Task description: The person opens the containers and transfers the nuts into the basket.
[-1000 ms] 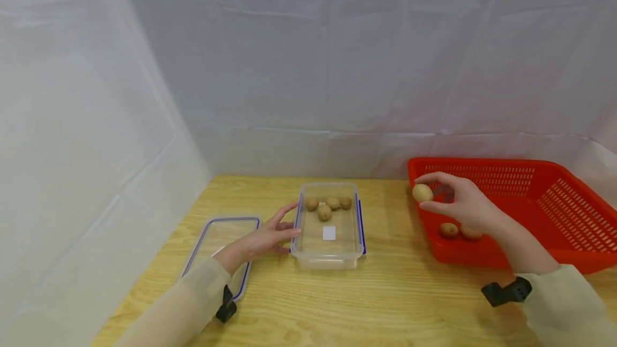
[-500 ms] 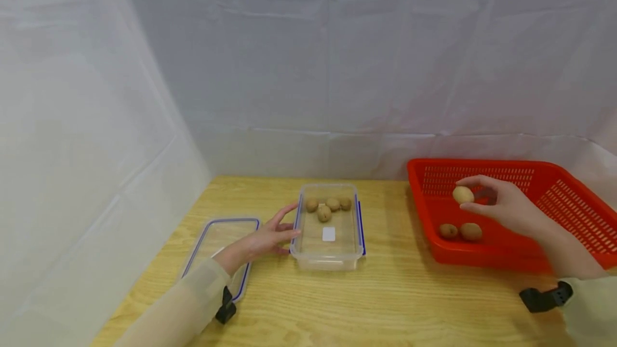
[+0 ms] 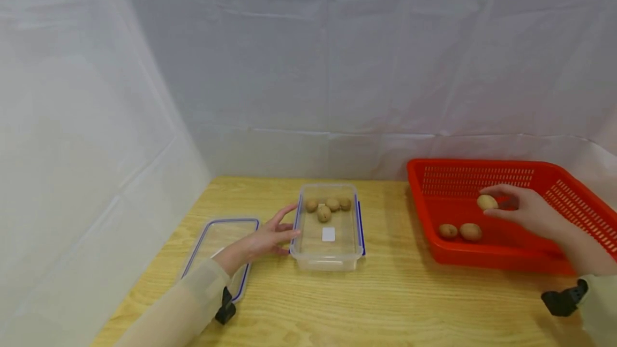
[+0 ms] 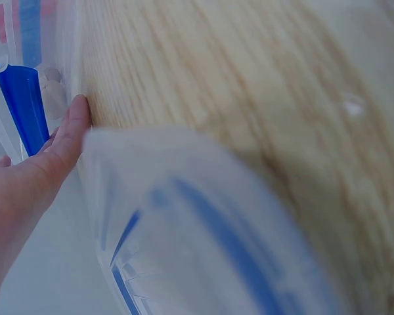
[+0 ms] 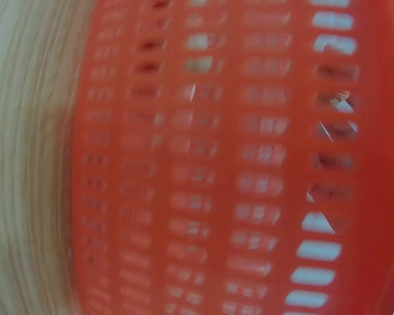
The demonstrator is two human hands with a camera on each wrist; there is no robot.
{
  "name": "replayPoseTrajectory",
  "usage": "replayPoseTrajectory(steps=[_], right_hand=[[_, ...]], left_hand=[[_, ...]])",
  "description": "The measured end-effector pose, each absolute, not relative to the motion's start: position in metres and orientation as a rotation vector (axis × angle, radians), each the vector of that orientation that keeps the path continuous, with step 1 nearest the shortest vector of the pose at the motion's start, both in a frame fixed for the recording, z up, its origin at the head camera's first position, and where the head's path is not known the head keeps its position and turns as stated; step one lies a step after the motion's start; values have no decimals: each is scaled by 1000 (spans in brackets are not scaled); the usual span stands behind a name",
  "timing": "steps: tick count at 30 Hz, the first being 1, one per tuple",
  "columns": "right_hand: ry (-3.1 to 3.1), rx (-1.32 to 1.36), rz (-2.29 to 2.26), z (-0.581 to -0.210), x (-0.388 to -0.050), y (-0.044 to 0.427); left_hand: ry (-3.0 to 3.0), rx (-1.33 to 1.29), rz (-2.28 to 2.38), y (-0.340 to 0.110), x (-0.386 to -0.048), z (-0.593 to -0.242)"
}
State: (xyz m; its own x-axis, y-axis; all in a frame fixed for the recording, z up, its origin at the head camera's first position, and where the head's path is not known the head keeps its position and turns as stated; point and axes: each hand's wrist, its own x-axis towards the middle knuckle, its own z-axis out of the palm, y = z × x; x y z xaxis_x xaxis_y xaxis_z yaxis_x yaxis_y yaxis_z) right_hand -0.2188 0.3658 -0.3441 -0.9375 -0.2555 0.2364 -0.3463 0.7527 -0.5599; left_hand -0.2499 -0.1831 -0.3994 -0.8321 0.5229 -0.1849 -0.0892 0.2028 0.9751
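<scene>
A single potato (image 3: pixel 487 202) is being pinched between the thumb and fingers of the right grip (image 3: pixel 525 212), over the red basket (image 3: pixel 482 163). Two other potatoes (image 3: pixel 470 232) are lying inside, near its front left corner. Four potatoes (image 3: pixel 324 213) are being contained at the far end of the clear container (image 3: pixel 328 256), whose left side is being touched by the spread, uncurled fingers of the left grip (image 3: pixel 262 239). The work is apparently being carried out partway: the lid (image 3: pixel 226 234) is already off, lying on the counter (image 3: pixel 385 299), potatoes are being divided between both vessels, and the pinched one is not yet being released.
</scene>
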Motion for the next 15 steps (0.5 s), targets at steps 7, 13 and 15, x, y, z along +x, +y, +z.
replayPoseTrajectory(steps=[7,13,15], right_hand=[[-2884,449,951,-352,-228,384],[-2951,450,889,-357,-235,393],[-2967,456,851,-359,-237,394]], left_hand=[[1999,405,1669,-184,-250,-399],[1984,415,1674,-183,-250,-399],[1978,415,1675,-183,-250,-399]])
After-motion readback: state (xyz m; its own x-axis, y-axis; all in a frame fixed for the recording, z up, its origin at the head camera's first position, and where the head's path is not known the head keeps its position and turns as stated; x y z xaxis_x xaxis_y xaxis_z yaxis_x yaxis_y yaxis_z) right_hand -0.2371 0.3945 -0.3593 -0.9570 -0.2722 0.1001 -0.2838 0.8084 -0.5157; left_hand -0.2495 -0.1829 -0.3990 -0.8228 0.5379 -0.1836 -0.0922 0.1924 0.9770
